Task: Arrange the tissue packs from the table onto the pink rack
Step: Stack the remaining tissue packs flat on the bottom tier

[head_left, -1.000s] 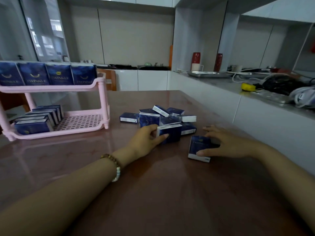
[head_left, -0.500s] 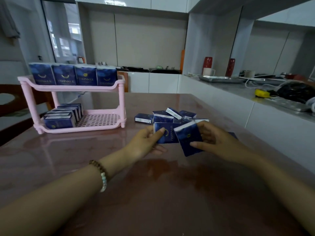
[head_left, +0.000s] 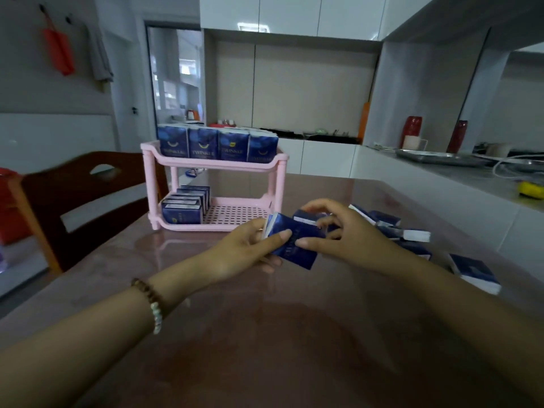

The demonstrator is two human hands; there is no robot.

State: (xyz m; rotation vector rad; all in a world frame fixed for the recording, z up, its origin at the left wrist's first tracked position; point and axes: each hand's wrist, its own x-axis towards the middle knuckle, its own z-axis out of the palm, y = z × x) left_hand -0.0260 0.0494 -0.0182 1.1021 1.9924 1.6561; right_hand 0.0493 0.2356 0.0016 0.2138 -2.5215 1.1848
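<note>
Nearest, both forearms reach in over the brown table (head_left: 294, 334), a beaded bracelet (head_left: 153, 304) on the left wrist; the left hand (head_left: 244, 251) pinches a dark blue tissue pack (head_left: 297, 245) with thumb on top and fingers under, and the right hand (head_left: 347, 234) closes on the same bundle from three o'clock, thumb on the front pack and fingers curled over a second pack (head_left: 306, 217) behind it; neither hand is spread.

The bundle hangs just above the table, slightly tilted, near the rack's lower right corner; my judgement is that the packs are being squared together before loading, so align their edges now, keep the grip firm but not crushing, since soft packs will buckle, and pass the stack to one hand.

Toward two and three o'clock the loose packs (head_left: 391, 228) lie heaped on the table, one stray pack (head_left: 474, 272) nearer the edge.

Farther, at eleven o'clock, the pink rack (head_left: 217, 164) stands with its top shelf filled by upright packs (head_left: 217, 142); the lower shelf (head_left: 235, 214) holds a row of packs (head_left: 185, 206) at its left, its right part bare; slide the bundle in from the front, upright against that row, clearing the corner post; a tilted entry could topple the row.
</note>
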